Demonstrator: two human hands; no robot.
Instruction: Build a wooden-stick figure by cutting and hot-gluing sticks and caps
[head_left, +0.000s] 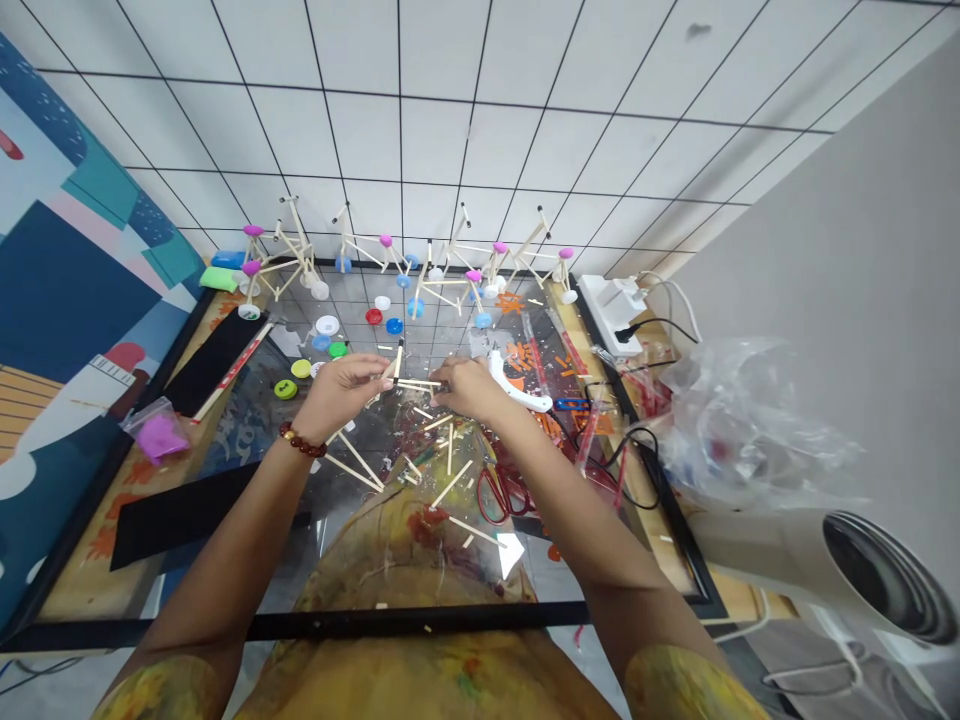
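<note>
Over the glass tabletop, my left hand point(349, 390) pinches one end of a small frame of pale wooden sticks point(416, 383) with black bits at its joints. My right hand point(469, 386) has its fingers closed on the other end of that frame; its fingertips are partly hidden. One stick of the frame points up beside the left fingertips. Just right of my right hand lies a white glue gun point(517, 385). Loose sticks point(451, 486) and scraps are scattered below the hands, by red-handled scissors point(493, 492). Another joined pair of sticks point(356, 460) lies under my left wrist.
Several stick models point(446, 290) with bottle-cap wheels and pink tops line the back. Loose caps point(373, 316) lie in front of them. A power strip point(611, 312), black cable point(651, 470) and clear plastic bags point(750, 430) are at right; black strips point(180, 515) lie left.
</note>
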